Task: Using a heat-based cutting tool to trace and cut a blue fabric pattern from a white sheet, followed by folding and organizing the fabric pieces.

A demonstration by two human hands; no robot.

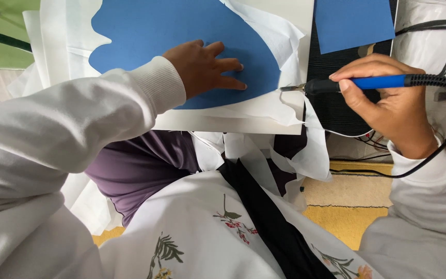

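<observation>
Item: hot-tipped cutting pen (372, 82), blue barrel with a black ribbed collar and a thin metal point, trailing a black cord (440, 150) that is looping down past the wrist. The right hand (388, 108) is closing around the barrel in a writing grip, thumb and fingers pinching it so the point is lying almost level and aiming left at the edge of the work, just at the border of the white backing. Item: blue sheet (181, 31), cut to a curved, lobed outline, lying flat on layered white paper (264, 111), which in turn is resting on a white board (233, 125) across the person's lap; no tabletop is showing beneath it. The left hand (205, 67) is lying palm down on the blue sheet, fingers spread and pressing, apparently to be keeping the layers from sliding while the tip is working at the margin to its right. Item: second blue piece (354, 23), rectangular, sitting apart at the upper right on a black ribbed panel (336, 108). Item: loose offcuts of white paper (311, 155), hanging over the board's near edge. Item: white sleeves, purple garment (140, 170), white floral-printed cloth (207, 232) and a black strip of fabric (269, 217), filling the foreground; yellow floor covering (347, 217) is showing below.
</observation>
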